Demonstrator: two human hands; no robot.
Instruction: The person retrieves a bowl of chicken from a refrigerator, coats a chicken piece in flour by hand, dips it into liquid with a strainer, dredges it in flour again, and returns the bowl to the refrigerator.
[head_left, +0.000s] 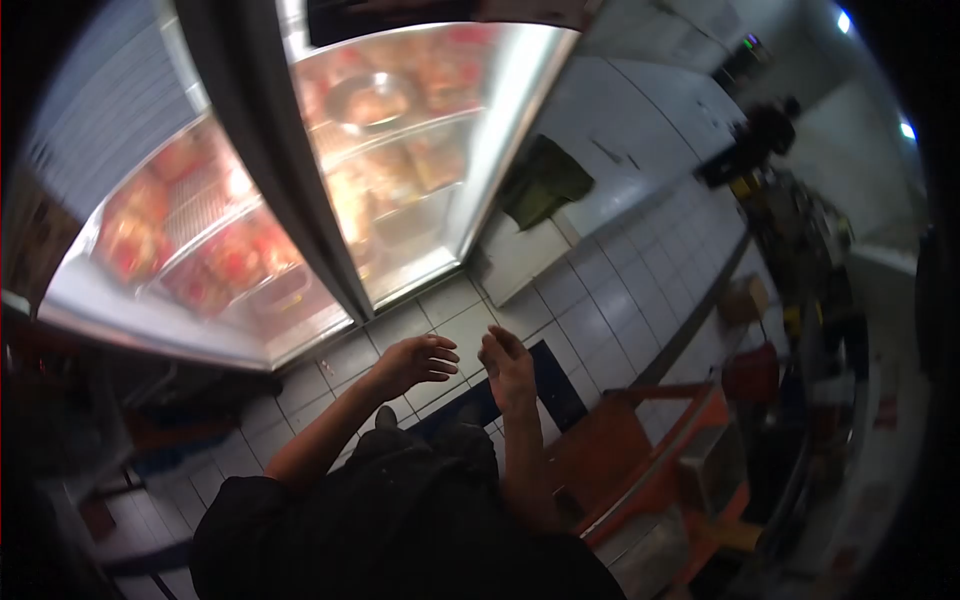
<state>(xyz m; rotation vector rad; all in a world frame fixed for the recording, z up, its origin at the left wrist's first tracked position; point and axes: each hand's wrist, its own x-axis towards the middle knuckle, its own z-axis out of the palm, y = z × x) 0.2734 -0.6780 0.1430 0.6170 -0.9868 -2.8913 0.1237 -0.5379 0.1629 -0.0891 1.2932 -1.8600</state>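
Note:
Both of my hands hang over the tiled floor in front of a lit display fridge. My left hand is held with its fingers apart and slightly bent, and holds nothing. Close to its right, my right hand has loosely bent fingers, with nothing visible in it. The hands do not touch each other. Nearest to them is the lit fridge, whose shelves carry blurred, bagged or packed red and pale goods. A round metal bowl stands on an upper shelf.
A dark vertical post divides the fridge front. To its right, a dark green cloth hangs over a white cabinet. Below right stand an orange-red frame and a metal container. A dark blue mat lies on the floor.

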